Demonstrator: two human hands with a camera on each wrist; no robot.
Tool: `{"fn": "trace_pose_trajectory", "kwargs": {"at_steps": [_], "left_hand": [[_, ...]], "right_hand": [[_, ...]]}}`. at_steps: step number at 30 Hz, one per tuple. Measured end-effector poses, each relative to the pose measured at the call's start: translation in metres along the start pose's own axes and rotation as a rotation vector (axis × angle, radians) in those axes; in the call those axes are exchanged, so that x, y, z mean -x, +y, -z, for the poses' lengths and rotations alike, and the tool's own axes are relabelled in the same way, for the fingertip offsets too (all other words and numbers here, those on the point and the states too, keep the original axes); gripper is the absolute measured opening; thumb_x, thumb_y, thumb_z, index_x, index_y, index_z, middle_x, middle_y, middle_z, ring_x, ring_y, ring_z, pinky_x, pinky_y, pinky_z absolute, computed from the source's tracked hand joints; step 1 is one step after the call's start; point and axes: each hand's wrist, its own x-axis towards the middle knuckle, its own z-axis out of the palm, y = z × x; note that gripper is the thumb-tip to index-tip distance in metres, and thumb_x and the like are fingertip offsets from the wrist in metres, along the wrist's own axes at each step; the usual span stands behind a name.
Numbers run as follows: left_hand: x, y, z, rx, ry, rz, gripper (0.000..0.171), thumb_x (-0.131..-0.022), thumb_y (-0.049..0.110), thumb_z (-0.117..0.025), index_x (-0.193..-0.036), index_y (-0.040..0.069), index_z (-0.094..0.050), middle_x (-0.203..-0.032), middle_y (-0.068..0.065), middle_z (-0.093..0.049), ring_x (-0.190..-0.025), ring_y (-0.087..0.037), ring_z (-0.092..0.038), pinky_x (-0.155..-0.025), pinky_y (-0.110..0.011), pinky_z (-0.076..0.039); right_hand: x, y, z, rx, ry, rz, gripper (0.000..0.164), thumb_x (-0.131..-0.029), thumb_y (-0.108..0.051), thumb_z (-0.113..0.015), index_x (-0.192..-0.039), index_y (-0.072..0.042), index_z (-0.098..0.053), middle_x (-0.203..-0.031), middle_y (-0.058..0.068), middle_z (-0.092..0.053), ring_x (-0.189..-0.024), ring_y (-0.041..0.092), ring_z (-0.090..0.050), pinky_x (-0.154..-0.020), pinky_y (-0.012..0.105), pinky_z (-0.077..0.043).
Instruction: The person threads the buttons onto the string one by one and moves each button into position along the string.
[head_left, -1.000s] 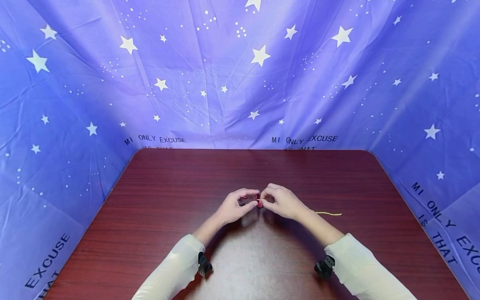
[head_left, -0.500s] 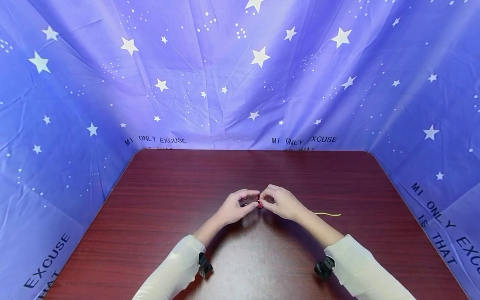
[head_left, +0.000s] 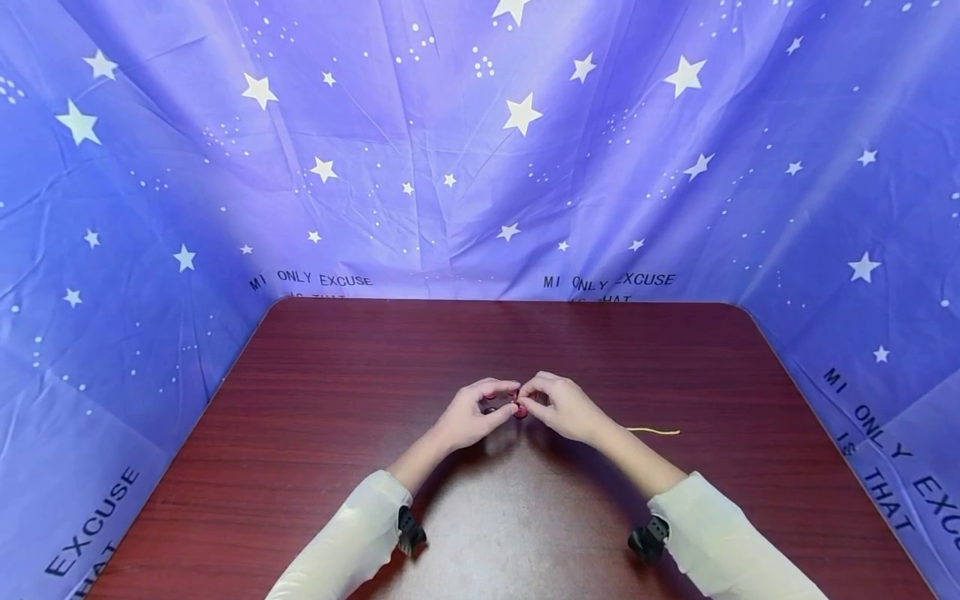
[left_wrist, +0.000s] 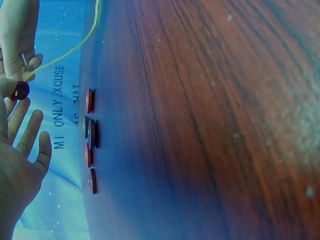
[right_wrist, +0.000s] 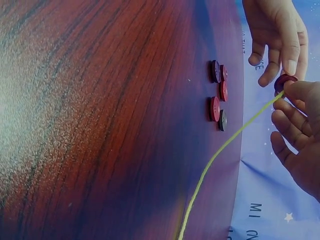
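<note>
My left hand [head_left: 468, 414] pinches a dark red button [right_wrist: 285, 84] by its edge between thumb and fingertip, holding it above the table. Opposite it, my right hand [head_left: 564, 406] pinches a yellow cord [right_wrist: 210, 162] close to its end, right at the button's face. The cord's tip is hidden by the fingers and the button. In the left wrist view the button [left_wrist: 20, 90] looks almost black, and the cord [left_wrist: 62, 56] runs up from it. The other fingers of both hands are spread loosely.
Several loose buttons lie on the dark red wooden table [head_left: 337, 358]: red ones [right_wrist: 215, 109], a dark purple one [right_wrist: 215, 71] and a grey-green one [right_wrist: 223, 120]. The cord's free end trails right past the right forearm. A blue star-patterned curtain [head_left: 450, 208] surrounds the table.
Both hands stay nearly in place, the right one dipping very slightly. The button's face has turned more toward the head camera. The cord's free end has slid slightly left.
</note>
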Motion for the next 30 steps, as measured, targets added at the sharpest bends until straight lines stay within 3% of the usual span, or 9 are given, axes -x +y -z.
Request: {"fn": "trace_pose_trajectory", "kwargs": {"at_steps": [5,9,16,18,23,27,30], "left_hand": [[0.000,-0.002,-0.001,-0.011,0.017,-0.012,0.032,-0.086,-0.003,-0.062,-0.116,-0.012,-0.057,-0.111,-0.026,-0.061,-0.102,-0.040,-0.062,-0.086,-0.042,-0.053],[-0.001,-0.014,-0.004,-0.004,0.045,-0.024,0.032,-0.085,-0.003,-0.063,-0.115,-0.011,-0.058,-0.111,-0.025,-0.061,-0.101,-0.039,-0.062,-0.086,-0.049,-0.051],[-0.004,-0.038,-0.003,-0.127,0.092,-0.047,0.032,-0.084,0.011,-0.068,-0.115,0.002,-0.064,-0.108,-0.010,-0.067,-0.103,-0.023,-0.062,-0.088,-0.048,-0.048],[-0.004,-0.029,-0.003,-0.141,0.104,-0.064,0.032,-0.084,0.008,-0.068,-0.114,0.000,-0.064,-0.106,-0.013,-0.067,-0.102,-0.027,-0.061,-0.086,-0.047,-0.048],[-0.001,0.000,-0.002,-0.170,0.136,-0.105,0.030,-0.081,-0.001,-0.068,-0.110,-0.007,-0.063,-0.102,-0.023,-0.066,-0.097,-0.038,-0.060,-0.081,-0.026,-0.047],[-0.002,-0.002,-0.002,-0.185,0.147,-0.102,0.030,-0.080,-0.001,-0.068,-0.110,-0.006,-0.064,-0.102,-0.022,-0.066,-0.097,-0.038,-0.060,-0.080,-0.018,-0.044],[-0.004,-0.016,-0.005,-0.201,0.165,-0.106,0.030,-0.081,0.001,-0.069,-0.110,-0.005,-0.064,-0.103,-0.020,-0.067,-0.096,-0.036,-0.061,-0.080,-0.020,-0.045]], "right_hand": [[0.000,0.001,-0.002,-0.045,0.008,-0.030,0.005,-0.087,-0.012,-0.065,-0.089,-0.010,-0.068,-0.083,-0.003,-0.063,-0.073,0.003,-0.052,-0.065,0.021,-0.046],[0.000,0.000,-0.002,-0.108,0.020,-0.057,0.005,-0.086,-0.012,-0.065,-0.088,-0.009,-0.069,-0.083,-0.002,-0.064,-0.073,0.003,-0.053,-0.065,0.020,-0.046],[-0.001,0.001,-0.002,-0.194,0.015,-0.114,0.010,-0.087,-0.014,-0.064,-0.090,-0.007,-0.071,-0.085,0.002,-0.068,-0.073,0.002,-0.055,-0.066,0.019,-0.048],[-0.001,0.001,-0.001,-0.217,0.009,-0.143,0.012,-0.089,-0.016,-0.064,-0.092,-0.007,-0.071,-0.086,0.003,-0.068,-0.073,0.003,-0.055,-0.066,0.019,-0.047],[-0.001,-0.017,0.008,-0.259,0.012,-0.173,0.017,-0.091,-0.011,-0.059,-0.094,0.001,-0.070,-0.085,0.011,-0.069,-0.072,0.005,-0.054,-0.064,0.018,-0.045],[-0.002,-0.013,0.005,-0.296,0.020,-0.210,0.020,-0.092,-0.014,-0.059,-0.095,0.002,-0.071,-0.084,0.013,-0.071,-0.070,0.004,-0.055,-0.063,0.017,-0.045],[-0.002,-0.003,-0.002,-0.342,0.027,-0.244,0.023,-0.091,-0.020,-0.060,-0.096,0.000,-0.072,-0.081,0.011,-0.071,-0.067,0.003,-0.056,-0.060,0.016,-0.046]]}}
